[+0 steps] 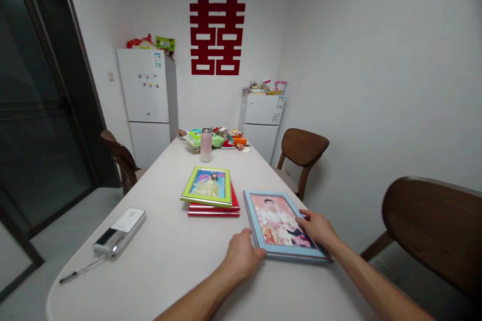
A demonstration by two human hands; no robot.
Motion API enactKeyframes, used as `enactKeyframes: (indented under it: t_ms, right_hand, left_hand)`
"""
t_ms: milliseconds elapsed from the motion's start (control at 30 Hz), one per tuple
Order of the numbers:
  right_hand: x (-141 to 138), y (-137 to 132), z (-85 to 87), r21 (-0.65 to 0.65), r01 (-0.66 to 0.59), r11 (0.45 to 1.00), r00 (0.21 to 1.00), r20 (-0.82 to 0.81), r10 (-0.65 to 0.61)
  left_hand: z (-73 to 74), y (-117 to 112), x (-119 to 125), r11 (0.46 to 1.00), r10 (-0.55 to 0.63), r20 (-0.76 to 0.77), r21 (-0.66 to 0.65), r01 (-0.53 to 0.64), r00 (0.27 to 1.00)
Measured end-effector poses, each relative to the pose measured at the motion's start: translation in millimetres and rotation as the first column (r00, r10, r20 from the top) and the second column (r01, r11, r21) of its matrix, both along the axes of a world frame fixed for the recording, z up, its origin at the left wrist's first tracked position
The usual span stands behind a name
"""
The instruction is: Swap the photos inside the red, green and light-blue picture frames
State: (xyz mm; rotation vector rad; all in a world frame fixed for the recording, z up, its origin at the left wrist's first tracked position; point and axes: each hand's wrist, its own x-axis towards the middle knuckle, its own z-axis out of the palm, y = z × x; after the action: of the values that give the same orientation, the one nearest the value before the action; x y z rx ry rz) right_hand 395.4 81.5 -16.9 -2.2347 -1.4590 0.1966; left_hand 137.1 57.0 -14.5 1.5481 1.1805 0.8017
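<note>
A light blue picture frame [278,250] lies on the white table, its picture facing up. My left hand [244,255] grips its near left corner, the thumb on the front edge and the fingers along the side. On the opposite side, my right hand [318,228] holds the right edge with the thumb over the picture; its other fingers are partly hidden. The frame's near edge looks layered, and I cannot tell if another frame lies beneath. To the left, a green picture frame [207,185] rests askew on red picture frames [214,213].
A power bank [122,230] with a short cable lies on the table [169,281] at left. Farther back stand a pink bottle [206,145] and a heap of snack packets [226,138]. Wooden chairs [305,146] flank the table; two fridges [145,90] stand behind.
</note>
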Motion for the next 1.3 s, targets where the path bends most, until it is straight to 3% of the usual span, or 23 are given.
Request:
enactKeyframes:
  t_ms: [100, 167, 300, 400, 533, 700, 800, 900, 1000, 1067, 1133, 1167, 1233, 1300]
  right_hand:
    - [-21, 1, 10.3, 0.017, -0.048, 0.999, 0.994, 0.099, 0.046]
    - [-53, 5, 18.2, 0.075, -0.143, 0.987, 0.980, 0.154, 0.130]
    - [-139, 24, 28.8, 0.168, -0.446, 0.879, 0.887, 0.214, 0.409]
    - [-188, 40, 30.1, 0.193, -0.551, 0.812, 0.829, 0.240, 0.505]
    - [-210, 40, 27.9, 0.192, -0.619, 0.761, 0.782, 0.245, 0.574]
    - [-214, -5, 27.9, 0.186, -0.699, 0.690, 0.714, 0.233, 0.661]
    - [-212, -29, 32.6, 0.263, -0.644, 0.719, 0.759, 0.101, 0.643]
    - [-208, -38, 40.4, 0.366, -0.456, 0.811, 0.798, -0.237, 0.555]
    - [-207, -46, 49.5, 0.388, -0.297, 0.873, 0.667, -0.570, 0.480]
    - [-209, -57, 56.4, 0.404, -0.213, 0.889, 0.537, -0.712, 0.453]
    - [-211, -71, 64.1, 0.437, -0.148, 0.887, 0.384, -0.801, 0.459]
    - [-211, -79, 67.8, 0.457, -0.123, 0.881, 0.299, -0.829, 0.471]
    - [-211, -93, 73.7, 0.482, -0.090, 0.872, 0.160, -0.857, 0.490]
    - [-208, -104, 75.2, 0.449, -0.092, 0.889, 0.095, -0.884, 0.457]
  left_hand:
    - [-3.1, 16, -21, 0.998, 0.034, 0.059, -0.063, -0.030, 0.998]
    - [-3.6, 28, -38, 0.991, 0.080, 0.110, -0.120, -0.067, 0.991]
    - [1.2, 44, -64, 0.964, 0.181, 0.229, -0.232, -0.127, 0.956]
    - [5.9, 47, -73, 0.946, 0.238, 0.325, -0.290, -0.143, 0.915]
    - [8.7, 47, -81, 0.927, 0.304, 0.457, -0.344, -0.149, 0.836]
    - [8.5, 40, -86, 0.918, 0.384, 0.613, -0.331, -0.217, 0.690]
    - [11.3, 22, -88, 0.923, 0.384, 0.665, -0.275, -0.268, 0.640]
    - [21.3, -5, -92, 0.942, 0.331, 0.674, -0.193, -0.276, 0.661]
    - [36.6, -37, -100, 0.958, 0.261, 0.638, -0.080, -0.274, 0.725]
    - [45.6, -59, -107, 0.956, 0.178, 0.467, 0.126, -0.264, 0.866]
    - [50.7, -78, -114, 0.892, 0.081, 0.157, 0.429, -0.142, 0.984]
    - [51.3, -86, -118, 0.815, 0.040, 0.000, 0.579, -0.033, 0.999]
    - [48.9, -96, -123, 0.595, -0.005, -0.227, 0.782, 0.186, 0.974]
    - [42.6, -100, -125, 0.375, 0.032, -0.365, 0.867, 0.327, 0.931]
